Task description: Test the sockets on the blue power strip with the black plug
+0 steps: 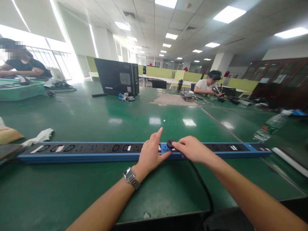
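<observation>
A long blue power strip (91,157) with black socket faces lies across the green table in front of me. My right hand (190,148) grips a black power plug (170,143) at the strip's middle, over or in a socket; I cannot tell if its pins are inserted. From the plug a black cable (201,181) runs down past the table's front edge. My left hand (152,150) rests on the strip just left of the plug, thumb and fingers spread, with nothing held in it. A metal-band watch sits on the left wrist.
A plastic bottle (271,125) lies tilted at the right. Farther back are a black computer case (117,77), gloves (126,97) and a green basket (24,89). One person (207,84) sits at the far right, another person (24,62) at the left.
</observation>
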Demonstrator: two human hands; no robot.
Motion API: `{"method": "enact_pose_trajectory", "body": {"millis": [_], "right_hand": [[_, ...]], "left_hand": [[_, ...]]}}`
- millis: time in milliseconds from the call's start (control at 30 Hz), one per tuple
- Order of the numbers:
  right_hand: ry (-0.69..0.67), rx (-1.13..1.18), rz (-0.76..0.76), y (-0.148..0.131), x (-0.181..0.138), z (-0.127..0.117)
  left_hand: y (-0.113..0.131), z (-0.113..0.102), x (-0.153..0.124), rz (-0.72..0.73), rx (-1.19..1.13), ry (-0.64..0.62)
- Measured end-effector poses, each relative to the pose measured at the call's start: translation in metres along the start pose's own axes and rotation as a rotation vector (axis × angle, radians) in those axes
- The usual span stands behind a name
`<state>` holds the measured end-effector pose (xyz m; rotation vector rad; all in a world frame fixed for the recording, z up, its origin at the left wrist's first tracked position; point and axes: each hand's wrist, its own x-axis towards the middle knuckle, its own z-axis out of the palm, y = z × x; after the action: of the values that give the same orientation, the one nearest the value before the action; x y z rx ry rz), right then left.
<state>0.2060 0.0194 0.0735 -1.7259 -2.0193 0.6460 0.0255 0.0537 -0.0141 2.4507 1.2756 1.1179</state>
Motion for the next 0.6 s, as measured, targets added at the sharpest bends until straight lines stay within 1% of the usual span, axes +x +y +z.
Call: {"method": "enact_pose_trajectory", "body": {"millis": [67, 100, 133, 167, 233, 267, 300, 333, 367, 400, 467, 533, 600], "right_hand": [[-0.086, 0.264, -0.068, -0.014, 0.004, 0.023], [-0.097, 0.402, -0.080, -0.017, 0.005, 0.029], [-0.068, 0.525, -0.080, -0.017, 0.004, 0.034], [-0.001, 0.614, -0.073, -0.014, 0.004, 0.036], [0.188, 0.666, -0.056, 0.000, 0.001, 0.039], [0.270, 0.635, -0.046, 0.012, -0.001, 0.041], [0.339, 0.575, -0.036, 0.025, -0.003, 0.044], [0.400, 0.502, -0.026, 0.039, -0.005, 0.048], [0.453, 0.431, -0.016, 0.054, -0.008, 0.054], [0.499, 0.372, -0.007, 0.067, -0.011, 0.060], [0.561, 0.309, 0.003, 0.088, -0.018, 0.072], [0.580, 0.296, 0.008, 0.099, -0.024, 0.081], [0.575, 0.282, 0.005, 0.102, -0.027, 0.086]], "left_hand": [[-0.002, -0.004, 0.001, 0.028, -0.025, 0.005], [-0.004, -0.007, 0.003, 0.040, -0.026, 0.024], [-0.006, -0.012, 0.005, 0.041, -0.022, 0.067], [-0.010, -0.018, 0.007, 0.021, -0.016, 0.133], [-0.021, -0.033, 0.011, -0.084, 0.008, 0.283], [-0.028, -0.041, 0.013, -0.144, 0.023, 0.334], [-0.035, -0.050, 0.013, -0.193, 0.034, 0.357], [-0.043, -0.058, 0.013, -0.223, 0.034, 0.347], [-0.050, -0.066, 0.012, -0.230, 0.019, 0.305], [-0.057, -0.072, 0.010, -0.220, -0.010, 0.235], [-0.067, -0.083, 0.006, -0.190, -0.089, 0.047], [-0.073, -0.090, 0.002, -0.179, -0.131, -0.156], [-0.074, -0.092, 0.000, -0.192, -0.128, -0.293]]}}
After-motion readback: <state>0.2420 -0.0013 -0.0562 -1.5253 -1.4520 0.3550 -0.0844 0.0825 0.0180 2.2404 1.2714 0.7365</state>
